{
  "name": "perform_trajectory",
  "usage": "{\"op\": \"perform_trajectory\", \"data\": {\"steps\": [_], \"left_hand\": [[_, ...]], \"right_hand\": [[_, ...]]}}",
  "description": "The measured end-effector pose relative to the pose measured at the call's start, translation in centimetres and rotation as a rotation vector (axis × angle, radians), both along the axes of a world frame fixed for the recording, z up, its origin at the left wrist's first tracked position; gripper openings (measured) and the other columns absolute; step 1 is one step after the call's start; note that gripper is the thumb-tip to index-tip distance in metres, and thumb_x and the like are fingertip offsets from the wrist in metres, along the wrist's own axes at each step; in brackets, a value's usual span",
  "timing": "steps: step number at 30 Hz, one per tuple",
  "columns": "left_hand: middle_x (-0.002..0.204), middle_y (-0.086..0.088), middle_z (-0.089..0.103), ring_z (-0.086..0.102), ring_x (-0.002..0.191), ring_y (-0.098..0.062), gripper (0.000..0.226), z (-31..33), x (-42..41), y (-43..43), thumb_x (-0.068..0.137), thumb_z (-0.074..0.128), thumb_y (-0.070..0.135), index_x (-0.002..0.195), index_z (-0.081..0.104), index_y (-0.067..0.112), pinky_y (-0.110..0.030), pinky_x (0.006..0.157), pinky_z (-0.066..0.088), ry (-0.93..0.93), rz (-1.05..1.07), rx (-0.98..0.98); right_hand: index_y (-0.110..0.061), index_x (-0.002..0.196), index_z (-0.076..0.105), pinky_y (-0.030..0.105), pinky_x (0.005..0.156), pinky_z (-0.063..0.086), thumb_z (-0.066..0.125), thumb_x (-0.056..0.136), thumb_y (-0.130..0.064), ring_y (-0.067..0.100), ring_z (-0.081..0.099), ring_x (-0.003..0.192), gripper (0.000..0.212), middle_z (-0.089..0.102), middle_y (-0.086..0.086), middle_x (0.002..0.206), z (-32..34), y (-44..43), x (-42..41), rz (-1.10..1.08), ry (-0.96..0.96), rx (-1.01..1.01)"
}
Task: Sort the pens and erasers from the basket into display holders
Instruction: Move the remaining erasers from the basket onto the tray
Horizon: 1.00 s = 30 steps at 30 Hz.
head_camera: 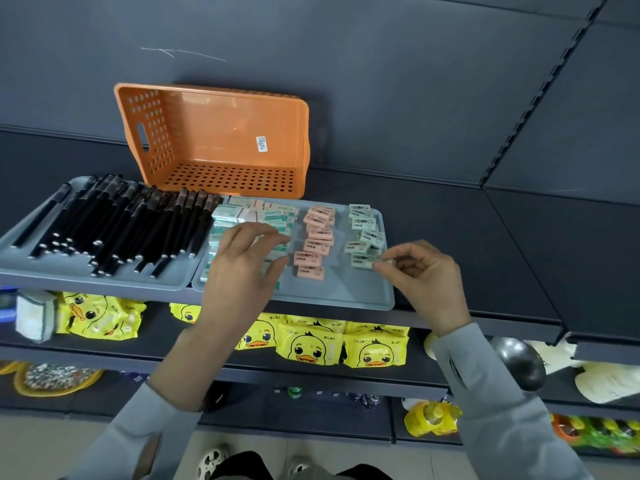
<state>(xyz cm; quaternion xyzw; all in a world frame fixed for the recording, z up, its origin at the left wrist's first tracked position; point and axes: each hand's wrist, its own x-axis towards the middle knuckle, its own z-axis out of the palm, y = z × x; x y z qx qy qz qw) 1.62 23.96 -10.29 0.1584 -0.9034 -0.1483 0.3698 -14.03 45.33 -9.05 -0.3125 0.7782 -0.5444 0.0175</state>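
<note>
— Where are our hands?
— Our left hand (242, 268) spreads loose fingers over the white-and-green erasers (239, 216) on the left side of the right tray (339, 292). Our right hand (426, 275) pinches a mint eraser (365, 260) near that tray's right edge.
— And open room?
— Tray floor shows along the front edge. Black pens (114, 223) fill the left tray (86, 284). The orange basket (221, 133) lies tipped behind both trays.

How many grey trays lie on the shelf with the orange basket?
2. The left tray holds the black pens; the right tray, edge to edge with it, holds the erasers. None seems hidden.
</note>
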Motion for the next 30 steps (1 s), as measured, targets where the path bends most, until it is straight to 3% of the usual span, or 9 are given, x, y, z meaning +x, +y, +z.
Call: {"op": "perform_trajectory", "data": {"steps": [3,5,9,14,19,22,24,26,30], "left_hand": [[0.108,-0.002,0.065,0.053,0.108,-0.024,0.03,-0.3,0.2,2.2,0.08,0.074,0.027,0.106,0.072,0.012,-0.032,0.092,0.046,-0.027,-0.099,-0.043],[0.106,0.0,0.067,0.052,0.11,-0.024,0.028,-1.1,-0.1,3.8,0.08,0.07,0.033,0.101,0.074,0.014,-0.032,0.097,0.043,-0.066,-0.184,-0.112],[0.094,0.007,0.069,0.056,0.108,-0.024,0.028,-2.6,-0.5,4.5,0.084,0.06,0.042,0.088,0.077,0.02,-0.038,0.109,0.034,-0.104,-0.212,-0.175],[0.091,0.01,0.069,0.056,0.107,-0.023,0.025,-3.2,-0.4,4.3,0.085,0.059,0.041,0.09,0.077,0.023,-0.047,0.112,0.03,-0.092,-0.228,-0.135],[0.092,0.009,0.069,0.056,0.108,-0.024,0.025,-3.5,-0.5,4.4,0.085,0.061,0.039,0.091,0.077,0.022,-0.047,0.113,0.03,-0.079,-0.219,-0.116],[0.094,0.007,0.069,0.055,0.109,-0.025,0.024,-3.7,-0.3,4.5,0.086,0.062,0.037,0.091,0.077,0.02,-0.045,0.114,0.029,-0.063,-0.215,-0.115],[0.097,0.005,0.068,0.053,0.112,-0.023,0.019,-4.0,0.0,4.4,0.086,0.065,0.031,0.094,0.077,0.018,-0.041,0.115,0.029,-0.042,-0.21,-0.123],[0.099,0.003,0.068,0.052,0.114,-0.023,0.015,-4.3,0.4,4.4,0.083,0.073,0.02,0.097,0.076,0.015,-0.033,0.114,0.031,-0.013,-0.194,-0.131],[0.096,-0.002,0.07,0.055,0.111,-0.027,0.022,-4.9,0.4,4.9,0.075,0.079,0.002,0.095,0.076,0.009,-0.033,0.098,0.047,0.029,-0.167,-0.128]], "right_hand": [[-0.017,0.077,0.071,0.014,0.058,0.045,0.082,0.073,-0.024,0.003,0.052,0.059,0.013,0.057,-0.011,0.077,-0.4,0.1,0.8,-0.006,0.436,0.234],[-0.017,0.077,0.07,0.017,0.057,0.043,0.082,0.073,-0.029,-0.002,0.047,0.058,0.017,0.053,-0.012,0.076,-0.3,-0.4,1.6,0.052,0.55,0.353],[-0.016,0.09,0.074,0.03,0.072,0.052,0.074,0.081,-0.037,0.011,0.059,0.074,0.023,0.062,-0.004,0.086,0.2,-0.9,2.0,0.219,0.405,0.482],[-0.021,0.106,0.073,0.031,0.078,0.052,0.072,0.084,-0.02,0.007,0.057,0.079,0.022,0.058,-0.008,0.094,0.8,0.1,0.4,0.336,0.355,0.568],[-0.019,0.085,0.07,0.027,0.065,0.039,0.078,0.077,-0.035,0.01,0.051,0.069,0.02,0.054,-0.008,0.078,0.4,-0.8,0.7,0.16,0.389,0.605],[-0.02,0.086,0.067,0.024,0.062,0.039,0.077,0.077,-0.038,0.003,0.05,0.067,0.022,0.054,-0.011,0.079,-0.2,-0.6,1.2,0.101,0.348,0.531],[-0.02,0.089,0.067,0.027,0.066,0.047,0.07,0.085,-0.032,0.004,0.058,0.071,0.013,0.062,-0.01,0.081,-0.2,-0.1,1.1,-0.033,0.3,0.411],[-0.017,0.099,0.068,0.038,0.077,0.052,0.063,0.091,-0.023,0.022,0.066,0.083,0.011,0.07,-0.001,0.089,-0.3,0.3,0.1,-0.193,0.261,0.402],[-0.014,0.114,0.066,0.048,0.09,0.051,0.063,0.09,-0.019,0.034,0.065,0.094,0.025,0.073,0.005,0.092,-0.6,-0.5,-1.3,-0.169,0.038,0.509]]}}
